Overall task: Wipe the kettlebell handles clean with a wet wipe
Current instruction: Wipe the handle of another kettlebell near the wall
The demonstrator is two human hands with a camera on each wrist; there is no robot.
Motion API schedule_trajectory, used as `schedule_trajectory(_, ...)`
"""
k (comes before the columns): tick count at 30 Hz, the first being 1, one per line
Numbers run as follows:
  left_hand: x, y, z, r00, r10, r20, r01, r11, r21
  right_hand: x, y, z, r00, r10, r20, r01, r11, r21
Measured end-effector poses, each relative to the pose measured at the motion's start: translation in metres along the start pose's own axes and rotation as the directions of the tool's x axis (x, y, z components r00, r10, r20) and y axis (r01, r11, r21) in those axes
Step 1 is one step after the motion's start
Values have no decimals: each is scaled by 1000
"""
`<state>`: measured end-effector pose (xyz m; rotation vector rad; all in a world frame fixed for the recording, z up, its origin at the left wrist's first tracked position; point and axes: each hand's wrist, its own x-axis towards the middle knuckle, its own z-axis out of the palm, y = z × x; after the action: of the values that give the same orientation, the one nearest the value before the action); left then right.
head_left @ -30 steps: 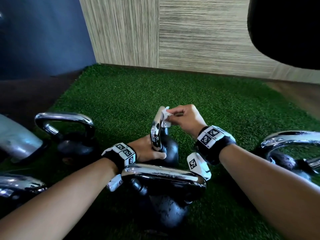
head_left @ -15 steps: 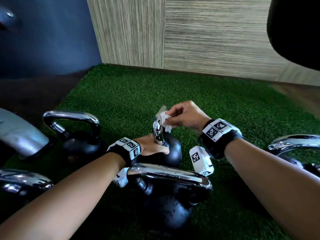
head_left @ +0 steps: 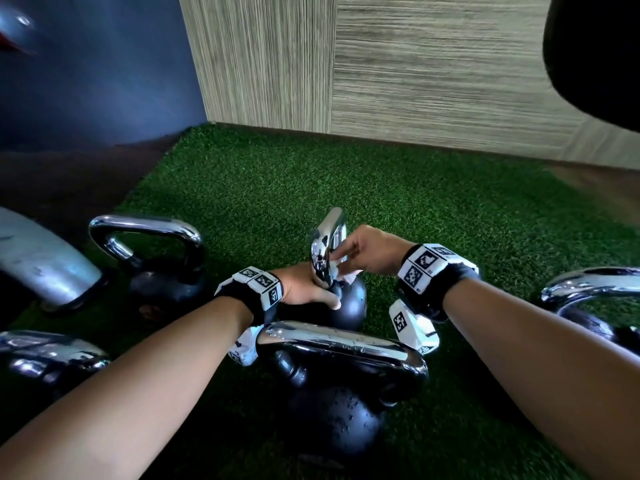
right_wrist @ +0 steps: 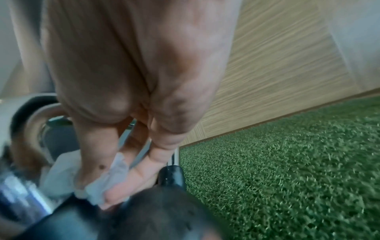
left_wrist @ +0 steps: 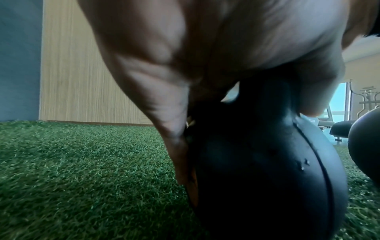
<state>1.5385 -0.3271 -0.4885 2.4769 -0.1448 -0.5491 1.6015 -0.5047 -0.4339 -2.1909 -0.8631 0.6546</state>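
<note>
A small black kettlebell with a chrome handle stands on the green turf in the middle of the head view. My left hand grips the foot of that handle and the top of the ball, thumb lying on the black iron. My right hand pinches a crumpled white wet wipe between thumb and fingers, pressed against the lower inner side of the handle just above the ball.
A larger kettlebell with a wet chrome handle stands right in front of me between my forearms. More kettlebells stand at the left, lower left and right. A wood-panelled wall bounds the turf behind.
My right hand has slid the wipe down from the top of the handle to its lower part near the ball. The left hand has kept its hold.
</note>
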Motion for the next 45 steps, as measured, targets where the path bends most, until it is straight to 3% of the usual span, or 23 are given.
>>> schedule_trajectory(3, 0, 2, 1, 999, 25, 21, -25, 1000, 3, -1, -1, 0, 998, 10, 61, -13, 998, 56)
schedule_trajectory(6, 3, -1, 1, 999, 20, 46, -22, 999, 42, -6, 6, 1, 995, -30, 90, 7, 969, 246)
schedule_trajectory(12, -2, 5, 1, 995, 64, 76, -66, 998, 16, -7, 11, 3, 990, -48, 131, 11, 962, 274)
schedule_trajectory(14, 1, 0, 2, 994, 84, 73, -85, 996, 6, -8, 14, 3, 989, -39, 140, -35, 873, 486)
schedule_trajectory(16, 1, 0, 4, 991, 100, 86, -99, 995, -18, -11, 18, 6, 991, 6, 135, -100, 706, 701)
schedule_trajectory(18, 2, 2, 5, 991, 123, 55, -122, 992, -27, -10, 20, 9, 994, 57, 92, -107, 588, 801)
schedule_trajectory(23, 14, -2, 5, 990, 137, 22, -135, 986, -98, -5, 17, 16, 985, 166, -40, -31, 409, 912)
schedule_trajectory(29, 13, 0, 7, 984, 172, 36, -165, 975, -147, -3, 15, 22, 965, 235, -118, 15, 399, 917)
schedule_trajectory(32, 14, 0, 7, 983, 182, 9, -178, 967, -182, 7, 14, 28, 890, 373, -262, 113, 376, 920)
schedule_trajectory(35, 12, 4, 6, 983, 184, 11, -179, 967, -181, 15, 19, 31, 838, 448, -310, 173, 320, 931)
schedule_trajectory(37, 12, 3, 6, 982, 189, 11, -183, 964, -192, 14, 22, 31, 842, 442, -310, 165, 337, 927)
schedule_trajectory(39, 9, 4, 5, 983, 180, 23, -173, 970, -173, 14, 24, 30, 827, 447, -340, 142, 419, 897)
schedule_trajectory(42, 7, 6, 5, 988, 146, 47, -138, 981, -139, 18, 28, 25, 726, 499, -473, 108, 597, 795)
schedule_trajectory(45, 3, 11, 3, 990, 135, 46, -131, 988, -79, 24, 29, 16, 607, 520, -601, 81, 711, 698)
